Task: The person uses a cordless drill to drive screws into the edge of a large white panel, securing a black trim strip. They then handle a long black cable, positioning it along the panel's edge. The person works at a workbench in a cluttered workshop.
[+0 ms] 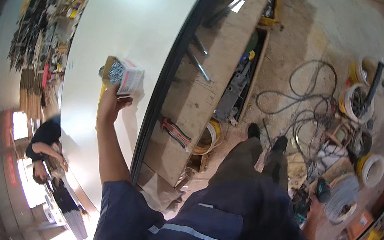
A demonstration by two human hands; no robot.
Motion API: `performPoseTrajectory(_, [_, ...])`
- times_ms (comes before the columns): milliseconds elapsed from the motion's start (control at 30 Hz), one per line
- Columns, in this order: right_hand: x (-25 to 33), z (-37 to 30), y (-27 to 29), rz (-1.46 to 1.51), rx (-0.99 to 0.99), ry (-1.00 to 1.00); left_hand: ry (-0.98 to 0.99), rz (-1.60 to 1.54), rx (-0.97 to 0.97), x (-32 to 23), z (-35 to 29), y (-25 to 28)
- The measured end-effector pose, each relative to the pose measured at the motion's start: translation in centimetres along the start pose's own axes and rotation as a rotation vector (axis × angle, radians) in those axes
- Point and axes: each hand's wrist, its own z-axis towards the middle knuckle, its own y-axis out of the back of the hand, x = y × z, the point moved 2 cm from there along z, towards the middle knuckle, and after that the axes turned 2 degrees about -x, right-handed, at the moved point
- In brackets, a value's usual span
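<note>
Small open cardboard box (131, 80) of silvery screws (116, 71) sits on the white panel (134, 12), left of the person's body, inward from the panel's dark edge (160, 96). Left hand (111, 107) is right at it: arm reaches out over the panel, fingers at the box's near side, one fingertip by the open end; box lies just beyond the fingertips, touching or nearly so. Fingers partly bent; can't tell if they grip the box, pinch screws or only rest there. Box's longer side seems to run roughly left-right in view, crosswise to the forearm, open end facing left; upright or tipped, can't tell. Right hand (314, 210) is well apart, low on the far right over the floor side, looks closed round a dark green drill (323, 191). Left is clearly nearer. Red-handled pliers (177, 133) lie on the wooden board (187, 101) between the hands.
</note>
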Motion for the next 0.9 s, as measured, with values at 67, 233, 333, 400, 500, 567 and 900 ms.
performPoseTrajectory(67, [-3.4, 0.6, 0.5, -0.056, -0.046, -0.039, -0.033, 0.06, -0.025, 0.8, 0.9, 1.5])
performPoseTrajectory(233, [-4.6, -3.2, -4.9, 0.119, -0.038, -0.138, -0.206, 0.128, -0.028, 1.8, -0.4, 1.0])
performPoseTrajectory(333, [-5.7, -4.0, -7.2, 0.22, 0.079, -0.124, -0.268, 0.16, -0.066, 0.6, -2.6, -0.8])
performPoseTrajectory(400, [-7.5, -2.2, -7.5, -0.012, 0.104, -0.028, -0.315, 0.207, -0.133, -0.5, -5.0, -3.1])
performPoseTrajectory(500, [-7.5, -1.6, -9.0, -0.09, 0.055, 0.048, -0.371, 0.238, -0.132, -2.7, -9.6, -7.8])
performPoseTrajectory(567, [-6.2, -0.7, -8.9, -0.227, 0.116, 0.035, -0.42, 0.231, -0.075, -3.0, -12.3, -10.1])
performPoseTrajectory(900, [-3.8, 4.3, -7.4, -0.349, 0.137, 0.017, 0.288, 0.185, 0.669, 10.3, -15.2, -35.0])
